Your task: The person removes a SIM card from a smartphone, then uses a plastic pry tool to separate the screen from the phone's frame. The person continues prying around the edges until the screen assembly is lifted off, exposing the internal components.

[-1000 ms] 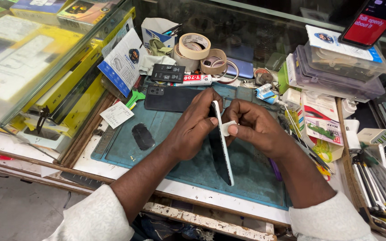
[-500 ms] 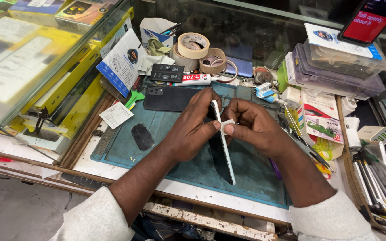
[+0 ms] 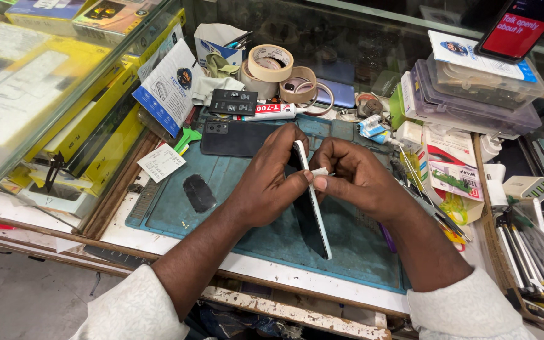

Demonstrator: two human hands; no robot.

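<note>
My left hand (image 3: 271,181) grips a smartphone (image 3: 313,217) stood on its long edge over a blue-green work mat (image 3: 234,189), its pale rim facing up. My right hand (image 3: 354,179) pinches a small white piece (image 3: 320,171) against the phone's upper edge, thumb and forefinger touching the left thumb. A second dark phone (image 3: 234,137) lies flat on the mat just beyond my left hand. A small black oval patch (image 3: 199,192) sits on the mat to the left.
Rolls of tape (image 3: 271,63), a glue tube (image 3: 271,111) and small black boxes (image 3: 233,102) crowd the mat's far edge. A glass display case (image 3: 45,82) rises at left. Stacked plastic cases (image 3: 473,94), packets and tools (image 3: 530,252) fill the right side.
The phone has tilted slightly and my hands have shifted a little along its upper edge; the grip is the same.
</note>
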